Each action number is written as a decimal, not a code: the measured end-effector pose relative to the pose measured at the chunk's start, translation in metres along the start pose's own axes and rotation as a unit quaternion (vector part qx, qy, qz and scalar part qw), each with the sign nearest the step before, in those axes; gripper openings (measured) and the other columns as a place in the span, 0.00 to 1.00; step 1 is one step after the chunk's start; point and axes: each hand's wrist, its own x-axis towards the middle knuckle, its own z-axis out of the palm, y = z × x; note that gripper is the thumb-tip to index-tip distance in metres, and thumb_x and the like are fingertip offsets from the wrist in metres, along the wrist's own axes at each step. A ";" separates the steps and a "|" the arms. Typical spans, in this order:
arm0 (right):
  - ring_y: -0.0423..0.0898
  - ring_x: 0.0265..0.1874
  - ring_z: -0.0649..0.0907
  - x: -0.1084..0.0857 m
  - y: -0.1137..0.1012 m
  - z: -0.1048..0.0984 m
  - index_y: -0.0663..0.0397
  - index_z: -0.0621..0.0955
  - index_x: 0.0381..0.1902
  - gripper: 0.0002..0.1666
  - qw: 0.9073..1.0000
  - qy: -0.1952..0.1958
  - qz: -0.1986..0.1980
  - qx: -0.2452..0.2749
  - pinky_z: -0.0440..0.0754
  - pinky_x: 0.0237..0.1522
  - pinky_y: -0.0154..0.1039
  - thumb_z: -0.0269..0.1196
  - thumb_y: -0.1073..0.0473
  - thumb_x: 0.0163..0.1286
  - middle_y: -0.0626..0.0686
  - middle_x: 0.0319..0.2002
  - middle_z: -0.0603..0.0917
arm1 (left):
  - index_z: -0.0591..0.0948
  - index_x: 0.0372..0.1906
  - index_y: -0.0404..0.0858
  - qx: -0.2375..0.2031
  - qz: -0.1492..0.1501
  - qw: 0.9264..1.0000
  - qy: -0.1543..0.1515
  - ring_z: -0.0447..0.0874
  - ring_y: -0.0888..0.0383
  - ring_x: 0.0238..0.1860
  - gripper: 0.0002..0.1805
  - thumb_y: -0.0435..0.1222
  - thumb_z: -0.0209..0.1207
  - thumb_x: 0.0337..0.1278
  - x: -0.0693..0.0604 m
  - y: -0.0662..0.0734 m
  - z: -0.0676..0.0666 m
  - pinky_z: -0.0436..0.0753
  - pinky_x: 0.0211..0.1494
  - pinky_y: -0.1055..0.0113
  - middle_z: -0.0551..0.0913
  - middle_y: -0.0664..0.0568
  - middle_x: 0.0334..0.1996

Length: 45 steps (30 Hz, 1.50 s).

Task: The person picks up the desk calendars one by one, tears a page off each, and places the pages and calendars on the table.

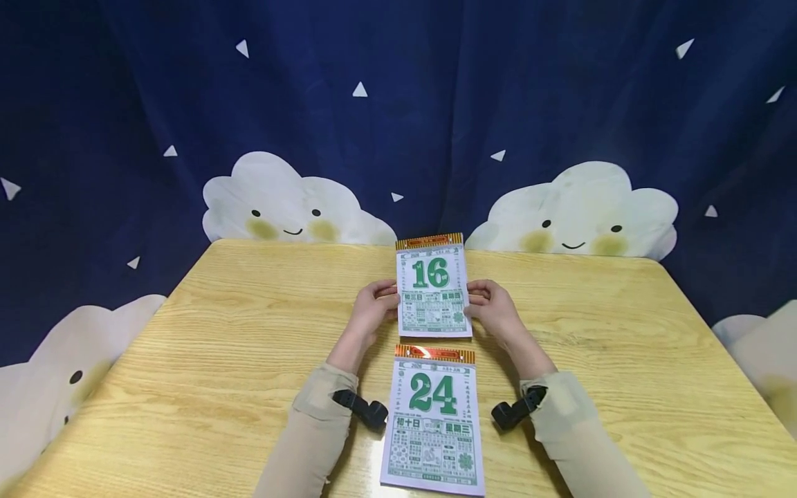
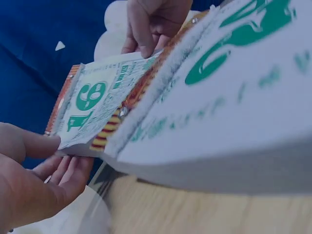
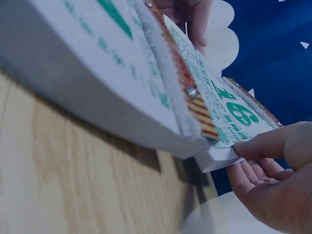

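While holding the 16 calendar just beyond the 24 calendar, pinched at opposite sides by left hand and right hand with thumbs on top, press evenly and steer clear of the latter's top strip.

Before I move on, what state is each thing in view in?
Calendar showing 16: face toward the camera, held at both side edges.
Calendar showing 24: lying face up on the table, not held.
Left hand: thumb on top, fingers under the 16's left edge.
Right hand: thumb on top, fingers under its right edge.
Curtain: hanging behind the table.
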 end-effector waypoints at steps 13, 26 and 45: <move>0.43 0.46 0.77 -0.006 -0.019 -0.007 0.64 0.58 0.66 0.40 0.998 -0.019 -0.022 0.053 0.78 0.42 0.25 0.55 0.78 0.53 0.61 0.56 0.70 | 0.71 0.59 0.39 -0.047 0.038 0.997 -0.043 0.76 0.57 0.41 0.24 0.24 0.52 0.55 0.001 0.010 -0.008 0.79 0.44 0.66 0.74 0.42 0.50; 0.38 0.36 0.80 -0.011 -0.028 -0.015 0.61 0.67 0.62 0.25 0.997 -0.006 -0.002 0.075 0.82 0.42 0.38 0.52 0.62 0.68 0.55 0.48 0.75 | 0.60 0.67 0.53 -0.081 0.037 0.983 -0.159 0.82 0.61 0.35 0.29 0.30 0.47 0.63 -0.002 0.010 -0.018 0.79 0.40 0.63 0.81 0.51 0.44; 0.36 0.32 0.80 -0.018 -0.030 -0.015 0.63 0.68 0.60 0.25 0.991 0.037 -0.035 0.122 0.82 0.35 0.31 0.55 0.65 0.65 0.46 0.38 0.78 | 0.53 0.70 0.48 -0.188 0.046 0.951 -0.240 0.80 0.60 0.34 0.28 0.32 0.39 0.68 -0.008 0.010 -0.010 0.80 0.36 0.70 0.82 0.54 0.40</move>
